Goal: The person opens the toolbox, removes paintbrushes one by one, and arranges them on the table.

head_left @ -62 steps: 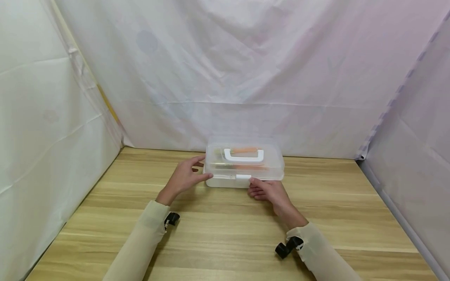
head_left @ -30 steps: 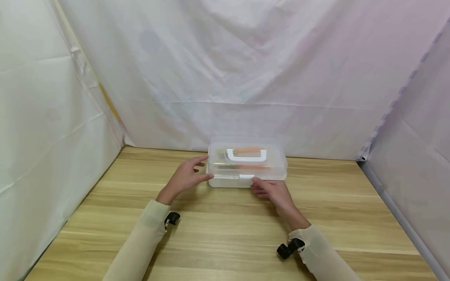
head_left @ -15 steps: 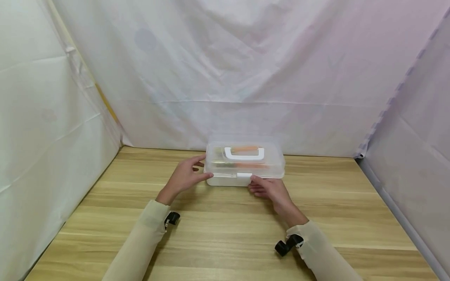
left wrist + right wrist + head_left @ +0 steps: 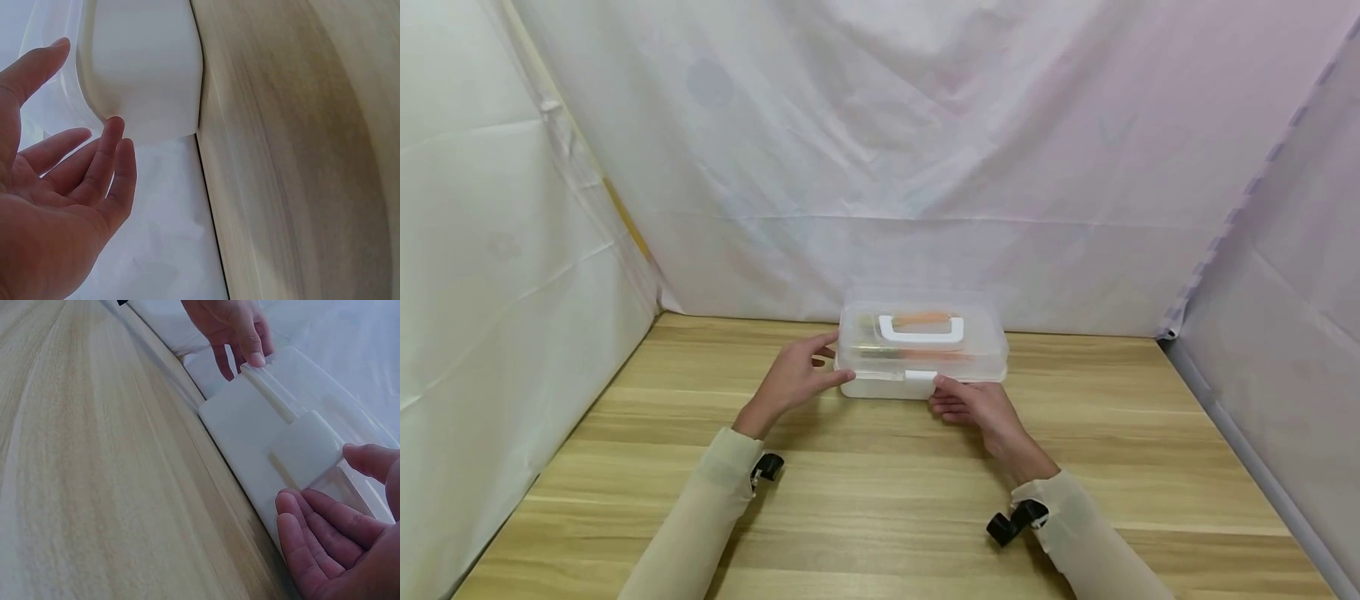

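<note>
Broadly, pale, creased cloth [image 4: 925, 150] walls the place in at the back and on both sides, faintly patterned, with a yellow strip [image 4: 627, 218] showing in the left rear corner. Within it, the tabletop [image 4: 880, 500] spreads out in light, straw-coloured wood, its grain running mostly left to right; its far edge meets the back cloth. A translucent white box [image 4: 917, 362] sits flat near that far edge, roughly at mid-width, its back close to the cloth. The long axis lies left to right, nearly parallel to the rear edge, and the latched front faces the person. Wood runs on past both ends, with the deepest stretch in front, between the forearms.

The left hand [image 4: 793, 375] is at the box's left end, its grip wide, thumb tip on the front corner and the other fingers loosely bent along the end wall. The right hand [image 4: 981, 408] comes in at the front, its grip narrow, pinching the latch between thumb and fingers. Slender orange pieces [image 4: 934, 356] show hazily through the lid, lengthwise. The white handle [image 4: 921, 337] lies folded on top. Smallest is the white latch [image 4: 919, 380], at the front's middle.
</note>
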`<state>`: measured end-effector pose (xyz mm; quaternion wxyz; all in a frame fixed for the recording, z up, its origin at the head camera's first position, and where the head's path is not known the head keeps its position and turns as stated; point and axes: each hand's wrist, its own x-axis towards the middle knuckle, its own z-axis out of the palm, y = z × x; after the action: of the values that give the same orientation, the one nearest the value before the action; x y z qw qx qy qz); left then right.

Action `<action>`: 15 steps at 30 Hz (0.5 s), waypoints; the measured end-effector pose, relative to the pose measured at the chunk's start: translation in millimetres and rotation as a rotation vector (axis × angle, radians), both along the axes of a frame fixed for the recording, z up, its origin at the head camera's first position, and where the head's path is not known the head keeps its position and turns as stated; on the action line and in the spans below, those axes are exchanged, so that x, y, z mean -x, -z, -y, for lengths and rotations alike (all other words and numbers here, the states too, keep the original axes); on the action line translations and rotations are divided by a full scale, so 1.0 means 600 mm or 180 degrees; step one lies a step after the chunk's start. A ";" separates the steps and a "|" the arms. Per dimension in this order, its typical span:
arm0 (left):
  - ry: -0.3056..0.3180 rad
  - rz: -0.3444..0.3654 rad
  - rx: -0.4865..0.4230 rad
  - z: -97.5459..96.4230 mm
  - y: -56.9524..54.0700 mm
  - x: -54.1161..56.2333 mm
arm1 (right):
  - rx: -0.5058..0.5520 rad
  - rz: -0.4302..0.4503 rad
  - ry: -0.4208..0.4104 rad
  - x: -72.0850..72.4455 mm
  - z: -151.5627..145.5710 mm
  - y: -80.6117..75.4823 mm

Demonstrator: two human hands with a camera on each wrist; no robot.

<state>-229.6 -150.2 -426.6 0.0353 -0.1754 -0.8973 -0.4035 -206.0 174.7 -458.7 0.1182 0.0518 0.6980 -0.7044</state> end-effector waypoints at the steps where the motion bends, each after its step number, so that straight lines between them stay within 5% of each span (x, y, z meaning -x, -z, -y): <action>1: 0.0003 -0.0002 -0.0002 0.000 0.000 -0.001 | 0.0011 0.0014 0.0002 0.000 0.000 0.001; 15: -0.0001 -0.0018 -0.0001 0.000 -0.002 -0.005 | 0.0067 -0.0009 -0.0048 -0.004 -0.001 0.001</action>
<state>-226.9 -150.0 -425.3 0.0379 -0.1764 -0.8972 -0.4032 -203.9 175.1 -459.1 0.1230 0.0443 0.6911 -0.7108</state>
